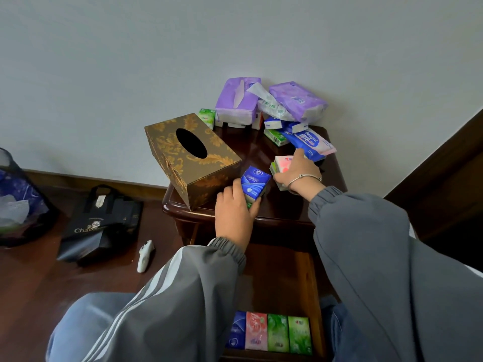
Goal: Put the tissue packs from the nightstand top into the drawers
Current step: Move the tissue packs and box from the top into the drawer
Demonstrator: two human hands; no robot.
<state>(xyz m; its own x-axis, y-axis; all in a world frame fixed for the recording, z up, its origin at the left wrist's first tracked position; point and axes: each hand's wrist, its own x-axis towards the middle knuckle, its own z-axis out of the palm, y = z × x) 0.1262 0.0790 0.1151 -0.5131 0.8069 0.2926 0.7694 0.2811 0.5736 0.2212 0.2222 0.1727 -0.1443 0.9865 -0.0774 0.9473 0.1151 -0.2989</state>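
Both hands are up on the nightstand (277,221) at once: the left hand (235,215) has its fingers (236,188) wrapped round a blue tissue pack (256,181) standing near the front edge, thumb on the near side, and the right hand (298,173) is clamped over a pink pack (281,163) just beside it, with what looks like another pack underneath, though the hand hides most of that. These pocket packs should be feather-light and squashy, with slick film wrappers, so a grip across the short sides looks safest; squeezing the flat faces would only dent them. Below, the drawer (277,278) is pulled out, and a neat row of packs (271,333), blue, pink and two green, sits at its near end with bare wood behind it, so there is room. More stock waits at the back: two purple soft packs (236,100) against the wall, floppy and best scooped from beneath, a wet-wipe pouch (311,142) and a green pack (277,137) just behind the right hand. The gold tissue box (190,158) crowds the left hand's side and hangs over the edge, so a careless elbow could nudge it. On the floor sit a black bag (102,223) and a small white object (145,256), well clear of the drawer.
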